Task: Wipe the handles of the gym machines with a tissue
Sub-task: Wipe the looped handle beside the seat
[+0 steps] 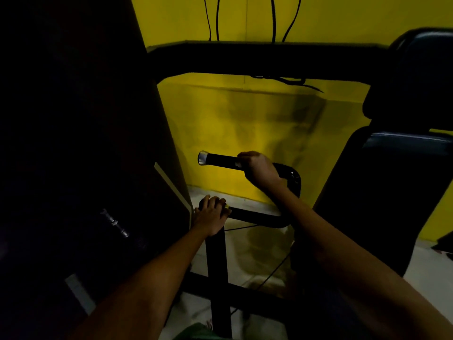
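Wiping step: right hand (259,171) grasps upper handle (220,161) over a scrap of tissue (237,164), left hand (212,214) clenches lower handle (252,214); next, likely slide toward the capped end.

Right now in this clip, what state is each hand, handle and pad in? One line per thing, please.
Right hand: curled round the upper handle, a scrap of white tissue showing under its fingers.
Left hand: gripping the lower handle's end.
Upper handle: horizontal, silver end cap bare.
Lower handle: horizontal, its end covered by the left hand.
Seat pad: unoccupied, untouched.
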The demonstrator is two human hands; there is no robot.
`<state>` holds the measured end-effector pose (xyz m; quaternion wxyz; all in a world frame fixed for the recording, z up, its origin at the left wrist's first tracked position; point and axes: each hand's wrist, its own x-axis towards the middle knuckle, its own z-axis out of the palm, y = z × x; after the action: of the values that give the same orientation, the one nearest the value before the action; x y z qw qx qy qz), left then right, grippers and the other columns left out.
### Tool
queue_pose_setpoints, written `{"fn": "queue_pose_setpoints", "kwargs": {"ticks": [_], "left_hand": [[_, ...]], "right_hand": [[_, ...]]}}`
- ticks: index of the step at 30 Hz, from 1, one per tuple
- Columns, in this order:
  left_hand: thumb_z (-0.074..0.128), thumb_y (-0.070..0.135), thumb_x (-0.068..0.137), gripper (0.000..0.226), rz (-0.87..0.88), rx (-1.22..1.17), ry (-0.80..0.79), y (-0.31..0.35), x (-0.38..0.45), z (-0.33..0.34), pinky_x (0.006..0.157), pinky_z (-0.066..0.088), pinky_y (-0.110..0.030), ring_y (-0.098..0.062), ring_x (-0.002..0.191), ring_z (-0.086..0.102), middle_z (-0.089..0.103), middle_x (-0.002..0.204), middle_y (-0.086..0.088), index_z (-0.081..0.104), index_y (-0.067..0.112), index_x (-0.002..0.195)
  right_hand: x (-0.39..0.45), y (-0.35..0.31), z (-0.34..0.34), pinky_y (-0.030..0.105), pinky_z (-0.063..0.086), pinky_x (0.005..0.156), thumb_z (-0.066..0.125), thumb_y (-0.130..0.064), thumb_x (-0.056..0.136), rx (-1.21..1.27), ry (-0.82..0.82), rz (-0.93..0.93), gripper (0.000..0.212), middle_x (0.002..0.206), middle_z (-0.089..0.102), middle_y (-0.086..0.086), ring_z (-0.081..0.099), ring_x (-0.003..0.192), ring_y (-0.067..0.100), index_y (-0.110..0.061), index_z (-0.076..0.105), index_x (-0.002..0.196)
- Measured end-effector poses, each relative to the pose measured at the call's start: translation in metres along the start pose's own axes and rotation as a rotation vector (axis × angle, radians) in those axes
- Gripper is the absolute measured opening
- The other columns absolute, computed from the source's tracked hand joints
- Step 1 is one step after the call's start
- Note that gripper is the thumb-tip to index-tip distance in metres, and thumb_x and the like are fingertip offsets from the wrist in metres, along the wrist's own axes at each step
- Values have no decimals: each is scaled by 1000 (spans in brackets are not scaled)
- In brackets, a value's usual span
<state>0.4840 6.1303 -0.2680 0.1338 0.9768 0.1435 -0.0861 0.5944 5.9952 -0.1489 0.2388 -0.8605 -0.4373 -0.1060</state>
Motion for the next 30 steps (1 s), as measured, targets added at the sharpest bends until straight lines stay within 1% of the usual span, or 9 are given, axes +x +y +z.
{"fn": "queue_pose_setpoints", "kwargs": {"ticks": [4, 10, 12, 15, 18, 21, 24, 27, 30], "left_hand": [[30, 48, 100, 50, 20, -31, -3, 0, 0, -1, 110, 19, -52, -24, 144, 4, 20, 152, -1, 30, 22, 142], [29, 47, 100, 50, -1, -24, -1, 0, 1, 1, 111, 18, -52, -23, 144, 2, 18, 153, -1, 28, 24, 144], [29, 48, 99, 50, -3, -32, -3, -1, 2, 1, 111, 18, -52, -23, 144, 2, 18, 154, 0, 28, 24, 144], [29, 47, 100, 50, 14, -33, 4, 0, 1, 2, 111, 18, -52, -23, 144, 3, 20, 153, -1, 30, 22, 143], [29, 47, 100, 49, 19, -34, 4, -1, 1, 1, 110, 18, -52, -23, 144, 3, 19, 153, -1, 30, 22, 142], [28, 48, 100, 50, 11, -27, -19, -2, 2, 0, 111, 14, -55, -23, 145, -1, 14, 155, 0, 27, 24, 144], [26, 50, 99, 53, -17, -38, 14, 0, -4, 5, 114, 5, -56, -21, 146, -10, -1, 159, 3, 21, 29, 148], [31, 51, 98, 58, 44, -5, 84, -8, -9, 13, 114, 6, -53, -20, 146, -9, 0, 159, 5, 15, 29, 150], [33, 53, 97, 62, 154, 12, 69, -25, -7, 12, 114, 14, -52, -18, 146, -7, 3, 159, 7, 13, 29, 150]], "right_hand": [[-13, 21, -14, 38, 57, 69, 61, 17, 73, 110, -4, -140, 22, 92, 72, 14, 70, 85, 28, 0, 73, 82], [13, -5, 9, 40, 52, 73, 53, 8, 83, 22, -5, 116, 22, 93, 69, 15, 65, 86, 31, -3, 69, 93], [11, -12, 11, 39, 52, 76, 54, 6, 85, -17, -51, 24, 21, 97, 68, 15, 65, 90, 29, -2, 70, 95], [0, 8, -7, 31, 55, 76, 61, 15, 75, 93, -25, -198, 21, 90, 72, 14, 69, 85, 26, 0, 73, 82], [9, 26, -14, 27, 51, 74, 66, 13, 71, 147, 41, -141, 18, 89, 73, 16, 71, 83, 27, 0, 74, 81], [33, 9, 5, 29, 52, 76, 60, 7, 79, 61, -73, -52, 19, 94, 72, 15, 69, 86, 28, -1, 73, 90], [42, -6, 15, 36, 51, 70, 56, 3, 85, -80, -208, -101, 18, 92, 71, 14, 66, 82, 28, -2, 70, 94], [36, 9, 3, 33, 54, 69, 66, 3, 77, 77, -104, -242, 12, 88, 73, 14, 70, 80, 26, -2, 73, 85], [41, 12, 1, 25, 49, 67, 68, -2, 76, 109, -25, -250, 11, 86, 74, 12, 71, 77, 23, -2, 75, 85]]}}
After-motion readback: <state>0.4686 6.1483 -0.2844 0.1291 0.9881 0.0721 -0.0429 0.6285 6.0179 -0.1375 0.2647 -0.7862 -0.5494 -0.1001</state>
